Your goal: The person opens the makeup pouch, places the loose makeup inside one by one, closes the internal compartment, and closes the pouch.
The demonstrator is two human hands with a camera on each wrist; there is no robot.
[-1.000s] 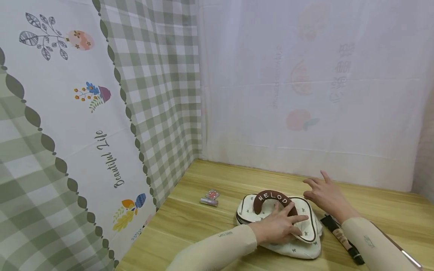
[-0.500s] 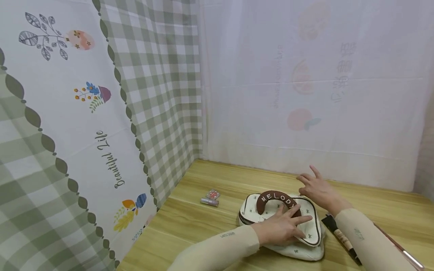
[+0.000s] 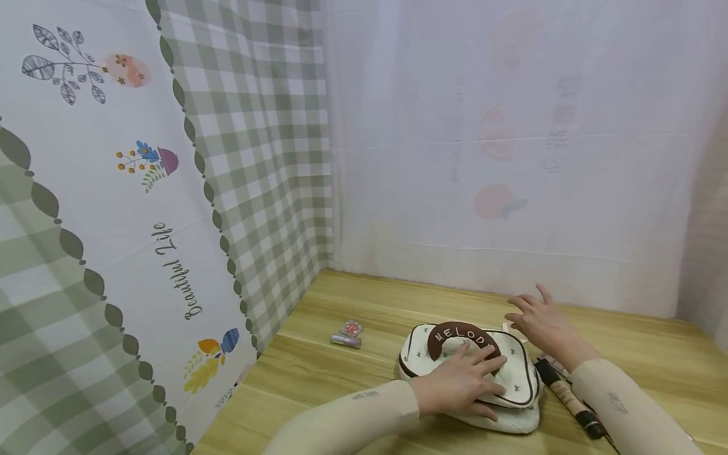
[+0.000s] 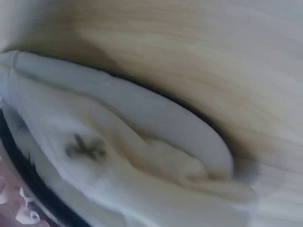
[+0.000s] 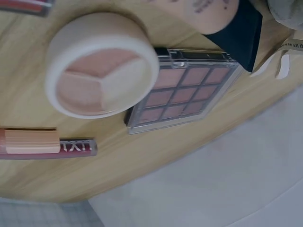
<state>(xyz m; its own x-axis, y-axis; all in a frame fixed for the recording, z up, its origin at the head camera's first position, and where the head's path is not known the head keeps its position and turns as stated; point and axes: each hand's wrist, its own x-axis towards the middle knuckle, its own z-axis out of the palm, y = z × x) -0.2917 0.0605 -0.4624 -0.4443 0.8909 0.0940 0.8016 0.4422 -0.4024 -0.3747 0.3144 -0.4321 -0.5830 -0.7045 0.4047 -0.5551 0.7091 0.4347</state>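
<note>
A cream cosmetic bag (image 3: 514,379) with dark piping, small bow prints and a curved brown handle lettered MELODY (image 3: 445,335) lies on the wooden table. My left hand (image 3: 457,379) rests on its top with fingers spread, across the handle's near side. The left wrist view shows the soft, creased side of the bag (image 4: 118,156) close up. Past the bag's far right corner, my right hand (image 3: 540,322) hovers with its fingers loosely extended, holding nothing. A foundation tube with a black cap (image 3: 569,399) lies between the bag and the right forearm.
Beside the right wrist are a round white powder pot (image 5: 102,66), a palette with pink pans (image 5: 182,92) and a lip gloss tube (image 5: 78,147). Another small tube (image 3: 345,341) and a small clear case (image 3: 351,328) lie left of the bag. Cloth curtains (image 3: 512,253) border the table.
The head view has shifted slightly. My left hand has slid a little leftward on the bag. My right hand moved left, then back right, and a pale strip now shows beside its fingers.
</note>
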